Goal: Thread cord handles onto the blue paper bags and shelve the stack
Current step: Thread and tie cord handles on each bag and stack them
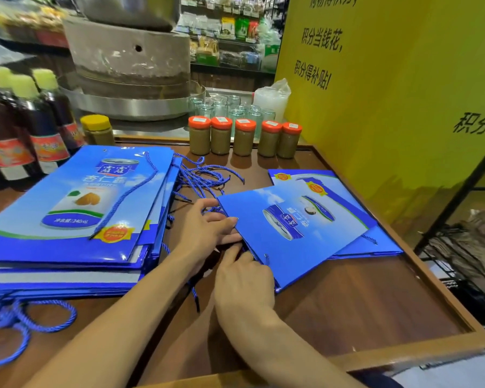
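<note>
A flat blue paper bag point(291, 228) lies tilted on the wooden table point(361, 298), on top of other blue bags point(356, 189). My left hand point(207, 228) grips its left edge with the fingers curled over it. My right hand point(244, 278) pinches the bag's lower left edge, where a blue cord end shows. A bundle of loose blue cords point(202, 177) lies just behind my left hand. A tall stack of blue bags point(76, 208) lies at the left with one cord draped across its top.
Several orange-lidded jars point(244, 140) line the table's back edge, with dark bottles point(20, 127) at the far left. A stone mill point(129, 65) stands behind. A yellow sign board point(389, 93) rises at the right. Looped cord handles point(25, 323) lie at the lower left.
</note>
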